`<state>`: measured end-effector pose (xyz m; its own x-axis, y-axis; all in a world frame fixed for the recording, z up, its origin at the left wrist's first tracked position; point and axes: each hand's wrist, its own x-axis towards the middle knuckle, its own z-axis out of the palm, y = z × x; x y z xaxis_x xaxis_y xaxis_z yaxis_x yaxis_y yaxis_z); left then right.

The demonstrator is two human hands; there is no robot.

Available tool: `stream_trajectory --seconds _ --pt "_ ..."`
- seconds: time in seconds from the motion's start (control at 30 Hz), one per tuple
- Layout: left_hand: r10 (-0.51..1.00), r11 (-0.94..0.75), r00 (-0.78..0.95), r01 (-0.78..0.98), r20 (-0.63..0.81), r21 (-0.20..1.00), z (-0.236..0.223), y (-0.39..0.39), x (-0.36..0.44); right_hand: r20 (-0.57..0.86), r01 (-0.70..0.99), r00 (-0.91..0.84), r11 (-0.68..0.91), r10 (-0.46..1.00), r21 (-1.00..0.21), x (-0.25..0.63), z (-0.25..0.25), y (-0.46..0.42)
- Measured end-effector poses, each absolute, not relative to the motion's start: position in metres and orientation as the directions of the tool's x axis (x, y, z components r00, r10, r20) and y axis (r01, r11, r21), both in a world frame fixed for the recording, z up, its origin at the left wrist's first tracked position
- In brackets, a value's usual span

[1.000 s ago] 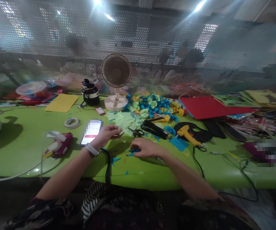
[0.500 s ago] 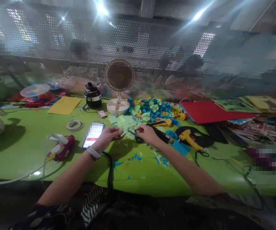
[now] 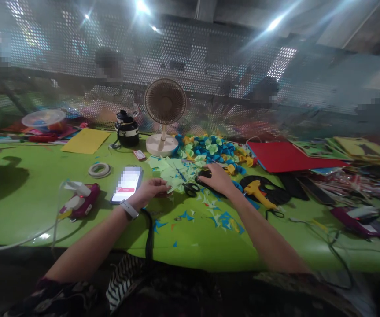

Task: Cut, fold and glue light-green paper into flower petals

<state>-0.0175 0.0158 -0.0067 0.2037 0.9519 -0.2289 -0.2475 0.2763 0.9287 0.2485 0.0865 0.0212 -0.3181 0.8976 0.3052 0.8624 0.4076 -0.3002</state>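
Observation:
My left hand [image 3: 150, 190], with a pale band on its wrist, is closed in a pinch at the edge of the light green paper pieces. A small piece of green paper [image 3: 170, 190] shows at its fingertips. Black-handled scissors [image 3: 191, 189] lie between my hands, blades over the paper pile [image 3: 173, 171]. My right hand [image 3: 216, 178] is over a long black object [image 3: 206, 175], thumb and forefinger apart around its near end; its kind is unclear, and my hand covers part of it. Folded paper flowers [image 3: 212, 147] in green, blue and yellow are heaped behind.
A fan [image 3: 165, 103], black jug [image 3: 127, 130] and yellow sheet [image 3: 84, 141] stand or lie at the back. A lit phone [image 3: 127, 185], tape roll [image 3: 99, 170] and power strip [image 3: 80, 202] are left. Right are a yellow glue gun [image 3: 259, 193] and red sheet [image 3: 295, 156]. Scraps [image 3: 226, 220] lie in front.
My right hand has let go of the scissors, which now lie on the table, and moved right to the black object. My left hand stays pinched, slightly lower.

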Motion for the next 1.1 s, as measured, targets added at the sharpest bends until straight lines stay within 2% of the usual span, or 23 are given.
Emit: stream_trajectory --seconds 0.1,0.23,0.3,0.37,0.53,0.77,0.9,1.1 --pt "0.944 0.292 0.23 -0.257 -0.235 0.921 -0.011 0.017 -0.017 0.177 0.892 -0.315 0.354 0.932 -0.281 0.269 0.01 0.081" --pt "0.937 0.322 0.224 -0.243 -0.27 0.915 -0.012 0.018 -0.019 0.189 0.872 -0.294 0.344 0.937 -0.349 0.279 0.007 0.073" --pt "0.935 0.33 0.216 -0.249 -0.279 0.911 -0.011 0.018 -0.02 0.189 0.806 -0.372 0.417 0.909 -0.42 0.279 0.014 0.064" --pt "0.934 0.332 0.221 -0.249 -0.281 0.91 -0.01 0.018 -0.021 0.127 0.708 -0.53 0.52 0.838 -0.477 0.275 0.021 0.051" --pt "0.9 0.37 0.313 -0.178 -0.304 0.912 -0.01 0.015 -0.02 0.03 0.601 -0.738 0.677 0.674 -0.424 0.251 0.028 0.02" --pt "0.793 0.495 0.383 0.047 -0.473 0.868 -0.013 0.01 -0.018 0.043 0.574 -0.766 0.713 0.641 -0.403 0.246 0.021 0.017" --pt "0.786 0.463 0.414 0.101 -0.46 0.881 -0.017 0.008 -0.014 0.045 0.567 -0.766 0.708 0.641 -0.421 0.248 0.019 0.019" --pt "0.744 0.454 0.513 0.084 -0.429 0.887 -0.013 0.003 -0.002 0.032 0.583 -0.752 0.686 0.659 -0.435 0.245 0.026 0.017"
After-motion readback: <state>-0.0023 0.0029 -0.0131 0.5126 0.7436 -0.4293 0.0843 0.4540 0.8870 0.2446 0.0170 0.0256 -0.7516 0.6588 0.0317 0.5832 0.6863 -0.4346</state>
